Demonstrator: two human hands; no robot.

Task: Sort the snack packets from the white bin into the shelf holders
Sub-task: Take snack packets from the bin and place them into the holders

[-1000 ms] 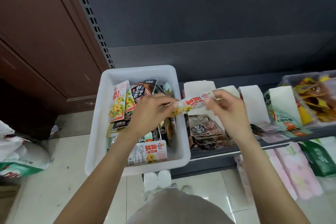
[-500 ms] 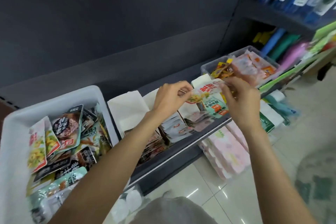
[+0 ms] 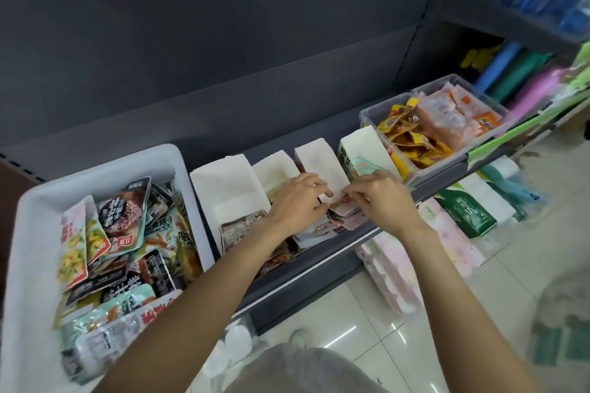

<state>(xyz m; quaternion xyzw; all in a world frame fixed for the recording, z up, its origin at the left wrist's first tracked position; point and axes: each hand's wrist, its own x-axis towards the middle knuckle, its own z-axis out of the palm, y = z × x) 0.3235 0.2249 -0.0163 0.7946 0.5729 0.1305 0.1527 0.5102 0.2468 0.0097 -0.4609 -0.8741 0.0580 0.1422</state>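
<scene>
Both hands [image 3: 300,201] [image 3: 383,201] at packet [image 3: 343,205] over white holders [image 3: 230,188].

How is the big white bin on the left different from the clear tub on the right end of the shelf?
The white bin is opaque, so its walls hide its load; the clear tub shows its contents through its sides. The white bin looks larger and holds a jumble of differently printed snack packets; the clear tub holds mostly yellow and orange packets. Both are open-topped, rectangular and well filled.

White bin [image 3: 28,217], white paper holders [image 3: 223,182], yellow-and-red packet [image 3: 74,252], dark grey shelf [image 3: 306,277]
</scene>
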